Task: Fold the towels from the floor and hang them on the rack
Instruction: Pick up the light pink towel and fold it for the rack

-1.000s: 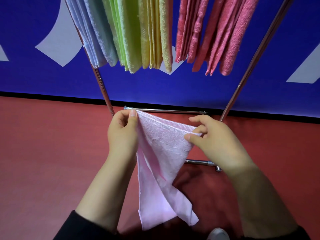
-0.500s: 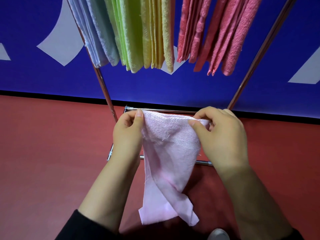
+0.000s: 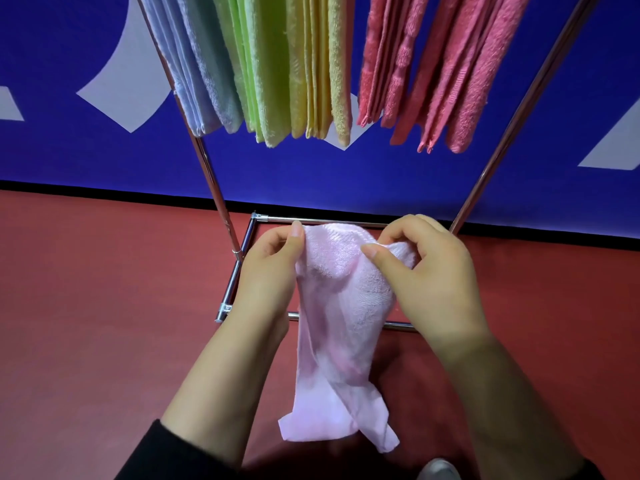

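Far left, the red floor [image 3: 86, 306] runs up to a blue wall [image 3: 52, 140] marked with pale shapes, a black strip dividing the two. Next comes the chrome rack [image 3: 211, 181], its left upright slanting down to a rectangular base frame on the floor. Hanging from the top of the rack, in order from the left, are light blue towels [image 3: 194, 71], green towels [image 3: 256, 71], yellow towels [image 3: 318, 71] and coral pink towels [image 3: 443, 71], all folded and draped close beside each other, their lower ends well above the floor. Below them, in front of the base frame, the left hand [image 3: 273, 271] has its thumb and fingers curled onto the left side of the upper edge of a pale pink towel [image 3: 339, 323], pinching it. The towel is held in the air between both hands, bunched at the top and narrowing as it hangs, with its loose lower corners dangling near the bottom of the view, above the floor. The right hand [image 3: 429, 271] grips the right side of the same upper edge, thumb pressed on the front of the cloth and fingers curled over the top. Dark sleeves [image 3: 166, 452] cover both forearms near the bottom edge. Further right, the rack's other upright slants up towards the top right corner, and a grey shoe tip [image 3: 440, 471] shows at the lower edge.
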### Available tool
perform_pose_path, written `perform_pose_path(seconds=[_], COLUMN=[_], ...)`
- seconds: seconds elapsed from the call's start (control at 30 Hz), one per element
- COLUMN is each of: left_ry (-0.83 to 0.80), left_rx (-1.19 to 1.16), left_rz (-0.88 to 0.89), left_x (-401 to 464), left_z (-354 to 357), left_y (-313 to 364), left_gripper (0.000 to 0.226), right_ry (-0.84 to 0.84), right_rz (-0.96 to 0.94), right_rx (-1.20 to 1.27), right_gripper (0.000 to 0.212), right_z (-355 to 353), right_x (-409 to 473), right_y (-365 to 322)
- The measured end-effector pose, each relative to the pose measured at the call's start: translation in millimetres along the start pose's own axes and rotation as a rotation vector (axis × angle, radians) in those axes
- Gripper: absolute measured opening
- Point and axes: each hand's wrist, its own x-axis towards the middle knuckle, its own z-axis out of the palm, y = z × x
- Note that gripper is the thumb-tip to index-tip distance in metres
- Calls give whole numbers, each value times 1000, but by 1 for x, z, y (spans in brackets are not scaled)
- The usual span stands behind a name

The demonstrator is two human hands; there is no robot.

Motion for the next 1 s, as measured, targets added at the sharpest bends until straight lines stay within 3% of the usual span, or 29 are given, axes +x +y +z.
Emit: perform_pose_path(seconds=[0.27,0.4,0.63,0.73,0.9,1.0], left_ry=[-81,-73,13,15,41,59], left_rx=[9,30,32,46,69,143], left_rz=[-39,-57,11,58,116,201], left_x=[-3,-1,4,6,6,4], left_z=[2,0,-4,-6,-4,-3], left_y=[0,-1,-3,-5,-5,-1], left_gripper=[35,36,24,26,20,19], right_ry=[34,16,-194,-297,-413,-424], right_rz=[-10,-20,56,82,-54,-148], right_rx=[13,-130,-100,-124,-352,-495], right_gripper=[12,50,67,59,10,15], right_z=[1,-4,-9,-9,-9,-5], right_x=[-2,-2,2,2,0,-1], right_y=[-4,5,22,27,26,25])
